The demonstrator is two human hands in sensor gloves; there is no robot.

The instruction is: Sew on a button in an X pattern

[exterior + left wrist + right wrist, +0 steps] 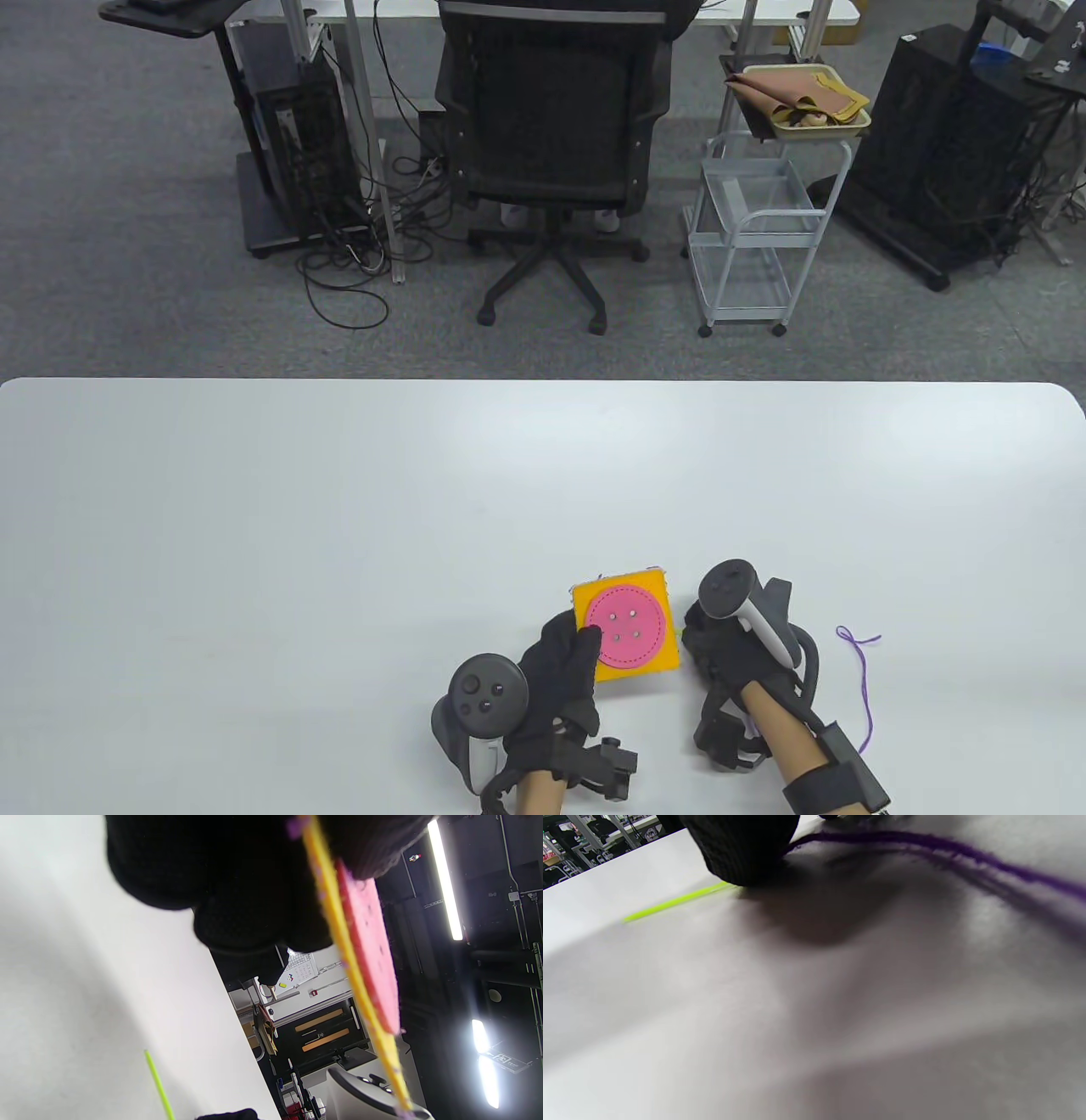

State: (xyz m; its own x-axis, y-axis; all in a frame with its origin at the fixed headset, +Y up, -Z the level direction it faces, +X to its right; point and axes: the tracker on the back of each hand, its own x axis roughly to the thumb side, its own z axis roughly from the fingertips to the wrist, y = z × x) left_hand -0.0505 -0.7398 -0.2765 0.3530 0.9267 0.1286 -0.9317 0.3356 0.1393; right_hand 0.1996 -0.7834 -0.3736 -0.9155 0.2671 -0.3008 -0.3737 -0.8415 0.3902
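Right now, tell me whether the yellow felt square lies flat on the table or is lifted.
Lifted. In the left wrist view the yellow felt square shows edge-on above the table, gripped by the left hand.

Your felt square (626,632) sits near the counter's (339,526) front edge, a little right of centre, with the big button (628,635) lying on top of it. Your left hand (556,679) is at the square's front left corner, gripping it there and lifting it off the counter. Your right hand (730,654) rests just to the square's right, a fingertip (742,853) touching the needle (674,903) on the counter. The thread (861,679) trails along the counter to the right of that hand.
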